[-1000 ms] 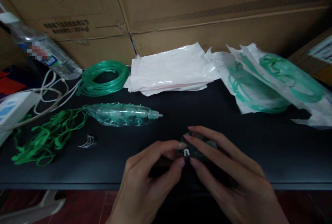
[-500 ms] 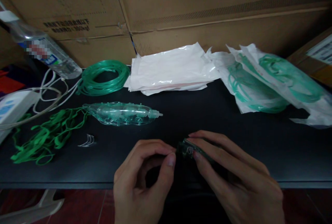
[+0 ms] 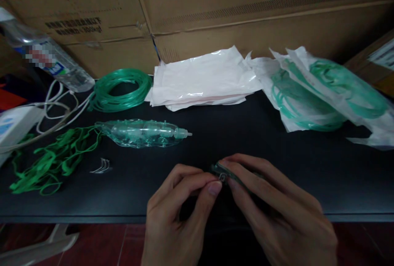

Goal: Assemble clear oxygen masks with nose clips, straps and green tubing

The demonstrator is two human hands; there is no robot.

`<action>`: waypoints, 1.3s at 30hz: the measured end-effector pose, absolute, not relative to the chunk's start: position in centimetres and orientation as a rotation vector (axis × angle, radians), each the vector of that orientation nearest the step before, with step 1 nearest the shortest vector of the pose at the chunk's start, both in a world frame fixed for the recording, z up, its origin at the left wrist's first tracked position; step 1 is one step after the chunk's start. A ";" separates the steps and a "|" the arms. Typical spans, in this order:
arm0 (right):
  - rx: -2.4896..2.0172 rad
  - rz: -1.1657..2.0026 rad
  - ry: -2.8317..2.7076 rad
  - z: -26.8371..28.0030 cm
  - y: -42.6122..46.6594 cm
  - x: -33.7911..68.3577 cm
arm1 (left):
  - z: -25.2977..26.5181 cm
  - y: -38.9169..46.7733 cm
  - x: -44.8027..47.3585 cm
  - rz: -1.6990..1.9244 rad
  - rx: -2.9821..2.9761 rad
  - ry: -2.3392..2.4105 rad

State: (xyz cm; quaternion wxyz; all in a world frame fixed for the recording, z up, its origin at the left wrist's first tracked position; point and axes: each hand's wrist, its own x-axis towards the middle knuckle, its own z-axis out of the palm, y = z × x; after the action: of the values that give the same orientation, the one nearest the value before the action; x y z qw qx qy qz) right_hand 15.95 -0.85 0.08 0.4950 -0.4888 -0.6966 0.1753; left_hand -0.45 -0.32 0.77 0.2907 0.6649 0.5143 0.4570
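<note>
Green plastic, small and dark, sat between the two hands in the head view: the piece [image 3: 227, 170], held up near the table's [image 3: 353, 188] front edge, with a shiny loop [image 3: 222, 177] on its side toward the left hand [image 3: 177, 208]. Half a second earlier the left fingertips had stood just off that loop; now the thumb and forefinger had come in and pinched together right at it. The right hand [image 3: 285, 212] kept the piece pinched between its thumb and long, straight fingers, with the forefinger along the top.

With both hands bearing on one spot again, this looked like close work at the loop, the right hand steadying and the left doing the fine part. How firmly the loop was seated could not be told, as the fingertips and the dark hid it.

Beyond the hands nothing on the table had moved; only the camera had tilted slightly. The mask [image 3: 141, 133] lay on its side, one end touching the green straps [image 3: 58, 157], and the thin strips [image 3: 101, 166] lay near them. The tubing [image 3: 117, 102] sat coiled just beside the white packets [image 3: 203, 77].
</note>
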 end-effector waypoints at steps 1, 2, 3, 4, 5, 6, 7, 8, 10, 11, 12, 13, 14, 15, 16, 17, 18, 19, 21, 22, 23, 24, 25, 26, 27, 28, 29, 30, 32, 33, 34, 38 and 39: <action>-1.188 0.423 -1.690 0.1 -0.9 15.9 | 0.7 -0.3 -0.5 1.217 1.772 1.375; -1.189 0.419 -1.694 0.1 -0.9 15.9 | 0.7 -0.3 -0.5 1.220 1.772 1.374; -1.194 0.411 -1.702 0.1 -1.0 15.9 | 0.7 -0.4 -0.5 1.223 1.770 1.374; -1.200 0.405 -1.713 0.1 -1.0 15.9 | 0.7 -0.4 -0.5 1.223 1.766 1.373; -1.207 0.402 -1.724 0.0 -1.1 15.9 | 0.7 -0.4 -0.5 1.222 1.761 1.378; -1.212 0.396 -1.729 0.0 -1.1 15.9 | 0.7 -0.4 -0.5 1.221 1.755 1.383; -1.211 0.386 -1.731 -0.1 -1.1 15.9 | 0.7 -0.4 -0.6 1.217 1.750 1.388; -1.203 0.379 -1.733 -0.1 -1.1 15.9 | 0.7 -0.4 -0.6 1.213 1.746 1.391; -1.186 0.368 -1.731 -0.2 -1.1 15.9 | 0.8 -0.5 -0.6 1.208 1.737 1.393; -1.186 0.368 -1.735 -0.2 -1.1 15.9 | 0.9 -0.5 -0.6 1.207 1.732 1.392; -1.197 0.375 -1.743 -0.2 -1.1 15.9 | 0.9 -0.5 -0.6 1.206 1.725 1.391; -1.216 0.386 -1.755 -0.2 -1.1 15.9 | 0.9 -0.5 -0.6 1.202 1.715 1.392; -1.230 0.389 -1.768 -0.2 -1.1 16.0 | 0.9 -0.5 -0.5 1.199 1.705 1.397; -1.241 0.387 -1.785 -0.2 -1.1 16.0 | 0.9 -0.5 -0.5 1.195 1.697 1.401; -1.240 0.376 -1.803 -0.2 -1.1 16.0 | 0.9 -0.5 -0.4 1.192 1.692 1.405; -1.232 0.361 -1.815 -0.3 -1.1 16.0 | 0.8 -0.5 -0.4 1.196 1.690 1.411; -1.223 0.338 -1.816 -0.3 -1.1 16.0 | 0.8 -0.4 -0.4 1.200 1.692 1.419; -1.221 0.324 -1.810 -0.3 -1.1 15.9 | 0.7 -0.4 -0.4 1.204 1.697 1.426; -1.234 0.311 -1.779 -0.3 -1.0 15.7 | 0.7 -0.4 -0.4 1.205 1.708 1.431; -1.241 0.307 -1.768 -0.3 -1.0 15.6 | 0.7 -0.3 -0.5 1.198 1.713 1.426; -1.247 0.308 -1.759 -0.3 -0.9 15.4 | 0.8 -0.3 -0.5 1.189 1.717 1.415; -1.249 0.309 -1.749 -0.2 -0.9 15.3 | 0.8 -0.3 -0.6 1.176 1.720 1.404; -1.252 0.315 -1.738 -0.2 -0.8 15.1 | 0.9 -0.3 -0.6 1.171 1.718 1.393; -1.258 0.323 -1.721 -0.1 -0.7 15.0 | 0.9 -0.3 -0.7 1.164 1.712 1.384; -1.270 0.341 -1.701 0.0 -0.5 14.9 | 0.9 -0.2 -0.7 1.157 1.700 1.375; -1.286 0.360 -1.676 0.1 -0.4 14.9 | 1.0 -0.2 -0.7 1.154 1.679 1.366; -1.302 0.379 -1.656 0.3 -0.2 14.9 | 1.0 0.0 -0.8 1.149 1.649 1.355; -1.316 0.394 -1.646 0.4 0.0 15.1 | 1.1 0.1 -0.8 1.141 1.612 1.343; -1.337 0.422 -1.669 0.7 0.2 15.5 | 1.2 0.5 -1.0 1.110 1.522 1.321; -1.336 0.434 -1.707 0.7 0.3 15.9 | 1.2 0.7 -1.2 1.090 1.469 1.317; -1.323 0.445 -1.754 0.8 0.4 16.3 | 1.3 0.9 -1.3 1.068 1.416 1.313; -1.225 0.483 -1.903 0.4 0.6 17.8 | 1.4 1.6 -1.9 0.983 1.247 1.290; -1.207 0.482 -1.914 0.3 0.6 18.1 | 1.4 1.8 -2.0 0.963 1.223 1.278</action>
State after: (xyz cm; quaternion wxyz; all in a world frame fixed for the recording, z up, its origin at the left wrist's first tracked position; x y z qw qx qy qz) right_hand 18.12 0.65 0.25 0.4023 -0.4778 -0.7573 0.1909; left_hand -1.98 1.76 1.40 0.5344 0.5134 0.5362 0.4042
